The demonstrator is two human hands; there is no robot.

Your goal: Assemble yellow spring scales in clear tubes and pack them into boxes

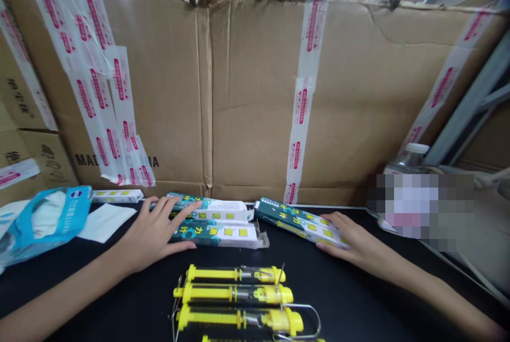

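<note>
My left hand lies spread over the left end of a stack of slim green-and-white spring scale boxes, its thumb along the front. The near box's end flap stands open on the right. My right hand is closed around the right end of more such boxes, thumb in front and fingers over the top. These lie slanted, just right of the other stack. In front of both hands, several yellow spring scales with clear tubes and metal hooks lie in a row; the nearest is cut off by the frame's bottom edge.
A tall taped cardboard wall rises behind the black table surface. At left are a blue-and-white plastic packet, a white paper piece and another slim box. A capped clear bottle stands at right beside a blurred-out area.
</note>
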